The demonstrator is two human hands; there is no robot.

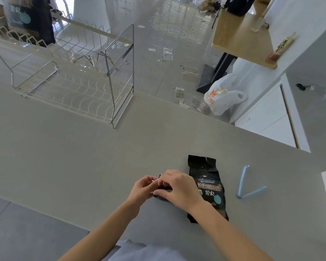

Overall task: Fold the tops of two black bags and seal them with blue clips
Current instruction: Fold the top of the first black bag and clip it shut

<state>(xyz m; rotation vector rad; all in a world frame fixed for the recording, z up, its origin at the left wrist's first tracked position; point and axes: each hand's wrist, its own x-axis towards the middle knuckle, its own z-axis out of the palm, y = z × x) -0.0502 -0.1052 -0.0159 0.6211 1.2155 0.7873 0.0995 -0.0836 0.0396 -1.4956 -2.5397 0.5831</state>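
head view: wide grey tabletop (68, 157) carrying everything, wire dish rack (73, 76) standing at its far left. largest of the task's things: second black bag (207, 187) lying flat near the front edge, just right of the hands, top unfolded and ragged, no clip on it, so judged untouched. well apart to its right, one blue clip (247, 185) lying sprung open in a v, unused. no other clip visible anywhere. first black bag (162, 195) almost wholly hidden under the hands, only a dark corner showing at the tabletop; folding of its top judged under way, not sealed. left to do: clip this one, then fold and clip the other. both forearms reaching in from below, wrists low, hands meeting. right hand (179, 189) arched palm-down over the bag, grip pressed onto it. left hand (143, 187) curled, fingertips (155, 182) pinching the bag's edge, with something small and pale between them, too small to tell.
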